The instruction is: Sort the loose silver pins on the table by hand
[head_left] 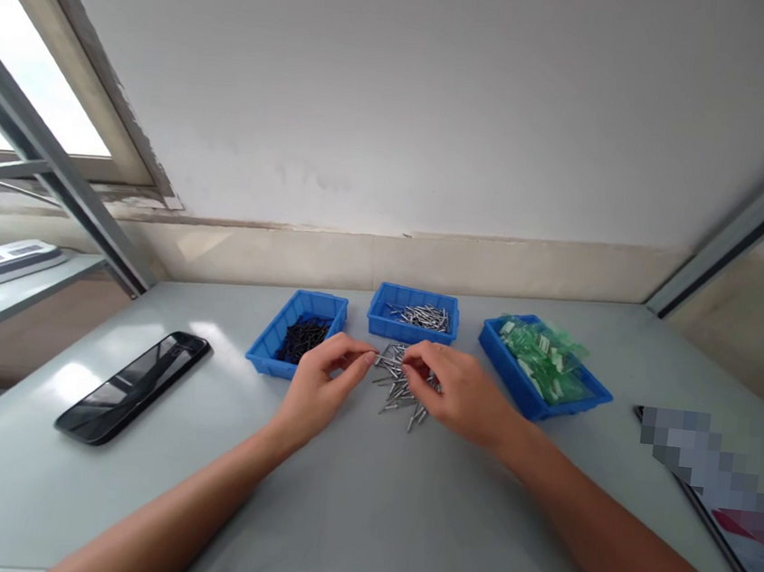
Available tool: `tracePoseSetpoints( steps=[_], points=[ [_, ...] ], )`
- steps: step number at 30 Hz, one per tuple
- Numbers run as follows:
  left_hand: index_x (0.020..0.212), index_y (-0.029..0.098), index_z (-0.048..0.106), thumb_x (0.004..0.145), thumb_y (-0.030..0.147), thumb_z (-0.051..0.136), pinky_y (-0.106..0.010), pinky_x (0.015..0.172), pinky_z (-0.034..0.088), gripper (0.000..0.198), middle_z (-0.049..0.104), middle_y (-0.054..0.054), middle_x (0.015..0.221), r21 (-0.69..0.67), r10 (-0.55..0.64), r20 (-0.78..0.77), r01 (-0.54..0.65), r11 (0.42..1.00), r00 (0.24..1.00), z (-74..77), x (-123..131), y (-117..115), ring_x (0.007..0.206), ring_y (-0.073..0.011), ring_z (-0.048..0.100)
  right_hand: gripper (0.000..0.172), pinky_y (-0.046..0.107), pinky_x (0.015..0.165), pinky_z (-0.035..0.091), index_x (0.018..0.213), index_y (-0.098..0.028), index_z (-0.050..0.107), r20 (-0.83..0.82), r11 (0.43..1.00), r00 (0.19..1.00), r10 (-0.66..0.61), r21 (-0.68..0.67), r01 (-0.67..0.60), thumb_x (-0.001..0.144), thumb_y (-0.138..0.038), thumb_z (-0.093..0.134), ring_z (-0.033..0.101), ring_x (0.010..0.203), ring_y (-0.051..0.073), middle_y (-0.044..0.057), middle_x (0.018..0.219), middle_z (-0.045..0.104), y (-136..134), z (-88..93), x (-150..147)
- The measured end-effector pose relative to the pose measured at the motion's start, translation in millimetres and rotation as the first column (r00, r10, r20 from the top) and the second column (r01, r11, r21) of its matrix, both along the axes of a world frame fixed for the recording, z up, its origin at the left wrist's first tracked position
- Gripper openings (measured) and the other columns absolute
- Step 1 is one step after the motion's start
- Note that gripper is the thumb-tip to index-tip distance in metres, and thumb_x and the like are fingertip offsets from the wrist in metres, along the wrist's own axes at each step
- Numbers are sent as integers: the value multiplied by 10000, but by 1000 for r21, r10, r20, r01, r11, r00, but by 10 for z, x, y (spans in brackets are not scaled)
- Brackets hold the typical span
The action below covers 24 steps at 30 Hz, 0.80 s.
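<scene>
1 slender silver metal pin (385, 359) is clamped in the fingers of the left hand (321, 384), its long axis directed across toward the right hand (453, 386). Whether anything is gripped by the right fingers cannot be told. The loose silver pin pile (399, 395) is located beneath. Open grey worktop (358, 511) is provided in front; the rear is bounded by a blue plastic tray (408, 332).

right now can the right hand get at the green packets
Probably yes: the right hand is just left of their blue tray, the green packets lie heaped in its open top, and nothing visible stands between, though its fingertips are at the loose silver pieces.
</scene>
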State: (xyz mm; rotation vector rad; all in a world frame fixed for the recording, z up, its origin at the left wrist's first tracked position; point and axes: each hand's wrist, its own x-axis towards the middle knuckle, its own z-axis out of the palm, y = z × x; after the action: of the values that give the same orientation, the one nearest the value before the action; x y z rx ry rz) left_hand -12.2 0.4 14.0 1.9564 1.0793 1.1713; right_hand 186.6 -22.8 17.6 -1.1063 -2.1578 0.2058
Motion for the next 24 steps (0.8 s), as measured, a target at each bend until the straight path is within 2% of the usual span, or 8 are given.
tracePoseSetpoints(
  steps=[3, 6, 10, 13, 16, 19, 21, 24],
  points=[
    [816, 168, 645, 832, 277, 558, -231, 606, 433, 141, 606, -24, 751, -6, 1, 13, 0, 1000, 1000, 4, 0, -9, 700, -134, 546, 149, 250, 654, 459, 1005, -212, 497, -8, 998, 998, 63, -27, -64, 857, -227, 488, 589, 742, 129, 14, 863, 621, -5, 10, -1],
    [824, 168, 645, 830, 291, 555, -228, 585, 433, 153, 617, -29, 767, -22, 1, 35, 0, 1000, 999, 11, 6, -15, 691, -136, 552, 152, 250, 671, 469, 1000, -214, 502, -6, 990, 991, 133, -34, -134, 849, -232, 509, 584, 780, 131, 25, 926, 612, -13, 34, 14],
    [825, 167, 635, 833, 308, 552, -231, 591, 443, 164, 623, -30, 772, -36, -8, 34, 9, 999, 999, 14, 15, -13, 684, -136, 557, 135, 246, 696, 472, 964, -207, 533, -31, 976, 976, 215, -31, -216, 831, -233, 540, 570, 793, 128, 31, 927, 605, -24, 47, 41],
    [929, 169, 614, 858, 318, 518, -241, 609, 460, 191, 606, -21, 748, -68, -47, -2, 47, 997, 999, 2, 21, -7, 666, -130, 553, 103, 250, 681, 468, 928, -206, 544, -70, 977, 976, 207, -25, -210, 829, -233, 537, 564, 747, 124, 22, 876, 605, -17, 48, 57],
    [1044, 171, 563, 878, 314, 483, -261, 645, 477, 233, 591, -19, 760, -76, -125, -128, 116, 990, 984, -38, 29, -8, 700, -140, 561, 52, 261, 673, 461, 870, -206, 547, -81, 989, 987, 141, -27, -144, 836, -239, 526, 563, 722, 130, 6, 804, 598, 30, 36, 77],
    [1047, 185, 568, 862, 286, 505, -311, 751, 475, 220, 593, -47, 878, -7, -183, -364, 194, 981, 913, -103, 30, -21, 833, -178, 569, 74, 273, 675, 467, 869, -202, 555, -73, 1000, 997, -6, -20, 5, 853, -240, 495, 575, 727, 140, 17, 823, 604, 129, -22, 118],
    [1054, 196, 578, 848, 282, 525, -347, 818, 458, 229, 584, -62, 945, 33, -189, -497, 236, 971, 847, -150, 22, -28, 914, -207, 556, 178, 294, 663, 482, 1008, -196, 554, -66, 988, 985, -157, -2, 157, 856, -260, 485, 588, 741, 158, 54, 927, 604, 204, -85, 159],
    [1074, 194, 580, 839, 287, 541, -367, 860, 442, 255, 573, -74, 982, 56, -184, -605, 272, 961, 775, -204, 2, -20, 963, -227, 536, 453, 371, 718, 496, 1270, -206, 421, 41, 952, 951, -306, 17, 306, 832, -277, 511, 600, 851, 214, 109, 1140, 550, 280, -162, 215]
  ],
)
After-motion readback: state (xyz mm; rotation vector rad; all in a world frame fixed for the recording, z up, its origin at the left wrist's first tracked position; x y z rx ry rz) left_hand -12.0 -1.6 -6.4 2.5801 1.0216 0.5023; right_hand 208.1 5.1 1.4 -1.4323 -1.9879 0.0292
